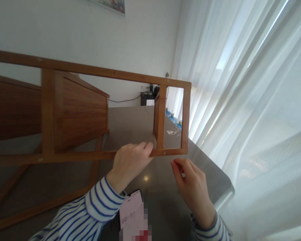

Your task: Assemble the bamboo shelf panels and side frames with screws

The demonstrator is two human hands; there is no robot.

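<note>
A wooden shelf frame (77, 110) lies on its side across a grey table (130, 124). My left hand (130, 160) is closed round the lower rail of the frame near its right end. Just below the frame's right corner, my right hand (190, 180) has thumb and fingertips pinched together; whatever they hold is too small to make out. Both arms wear blue-and-white striped sleeves.
A phone (131, 209) showing a timer lies at the table's near edge under my left wrist. White curtains (253, 100) hang along the right side. Small items stand on a dark stand (147, 97) by the far wall.
</note>
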